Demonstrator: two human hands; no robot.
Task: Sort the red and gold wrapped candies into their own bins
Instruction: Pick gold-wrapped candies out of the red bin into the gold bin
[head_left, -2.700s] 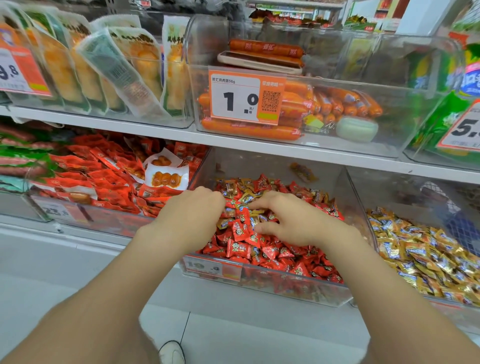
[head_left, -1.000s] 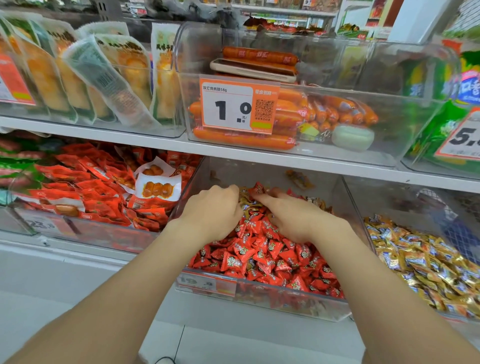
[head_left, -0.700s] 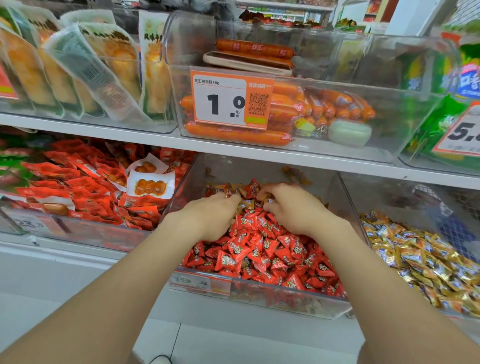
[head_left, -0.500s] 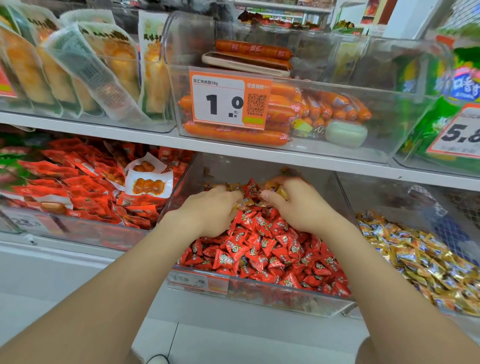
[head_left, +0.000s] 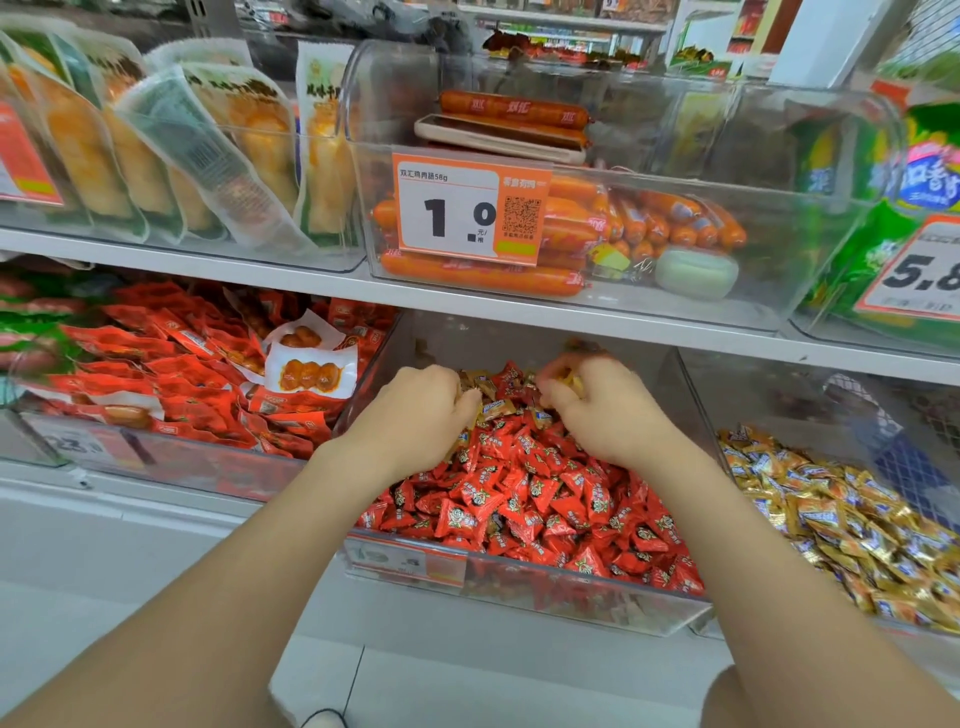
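Both hands were deep in the middle bin (head_left: 571, 603), working at the back of the heap of red candies (head_left: 535, 499), where stray gold candies (head_left: 491, 408) lay mixed in. The left hand (head_left: 415, 415) lay knuckles-up, fingers bent down into the pile, their tips touching the gold pieces (whether it had hold of any could not be told). The right hand (head_left: 608, 410) had its fingers curled tight round a few of them, with yellow wrapper showing between fingers and thumb. The neighbouring bin (head_left: 779, 410) to the right held its own gold heap (head_left: 841, 519), well apart from both hands. Above, sausages (head_left: 478, 275) sat behind an orange price tag (head_left: 467, 208).
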